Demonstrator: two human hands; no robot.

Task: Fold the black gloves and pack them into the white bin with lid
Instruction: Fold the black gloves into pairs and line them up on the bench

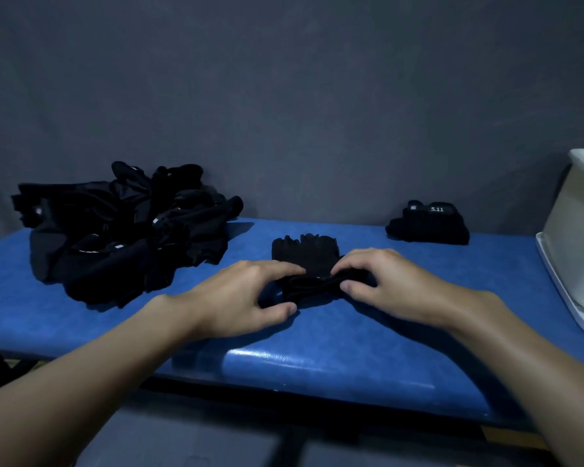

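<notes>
Between our fingers (284, 269), the black glove (305, 254) lies on the blue tabletop (317, 352). Our left hand (246, 294) and right hand (385, 284) each pinch its rolled near edge. Well left sits the unfolded pile (122, 230), beyond-right a folded pair (429, 227), and far right the white bin (577, 237) at the tabletop's edge, with bare blue between.

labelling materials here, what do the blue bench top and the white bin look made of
The blue bench top: likely vinyl or faux leather, glossy, with bright highlights and soft creases near the front edge. The white bin: probably smooth plastic, rigid even walls.
</notes>
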